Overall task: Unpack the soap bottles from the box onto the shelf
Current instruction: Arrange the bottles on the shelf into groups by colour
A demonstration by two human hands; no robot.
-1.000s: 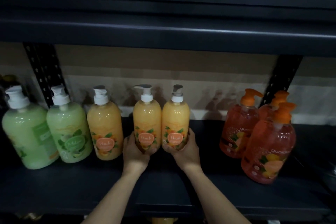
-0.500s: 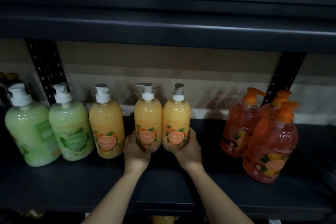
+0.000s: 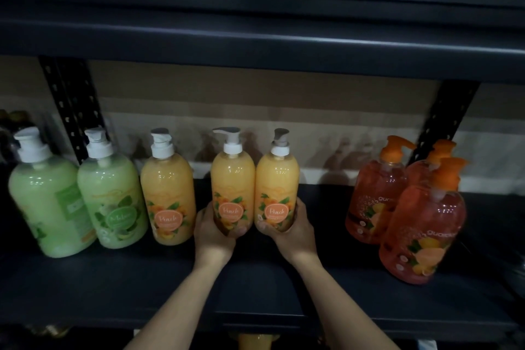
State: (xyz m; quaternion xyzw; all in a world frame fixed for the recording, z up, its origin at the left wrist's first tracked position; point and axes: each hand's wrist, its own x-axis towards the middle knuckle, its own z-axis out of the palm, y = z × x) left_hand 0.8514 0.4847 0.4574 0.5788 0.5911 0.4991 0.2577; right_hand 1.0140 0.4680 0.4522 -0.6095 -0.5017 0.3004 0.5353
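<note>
The left hand (image 3: pixel 213 231) curls round the base of the left peach bottle (image 3: pixel 232 187); the right hand (image 3: pixel 292 231) grips the right peach bottle (image 3: pixel 277 187) likewise; both stand upright, touching, mid-shelf (image 3: pixel 113 278); held so low, either may topple on release, striking the third peach bottle (image 3: pixel 167 193) just left.

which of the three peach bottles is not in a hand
The leftmost peach bottle, standing alone beside the green melon bottle. The left hand grips the middle peach bottle, the right hand the rightmost peach bottle.
</note>
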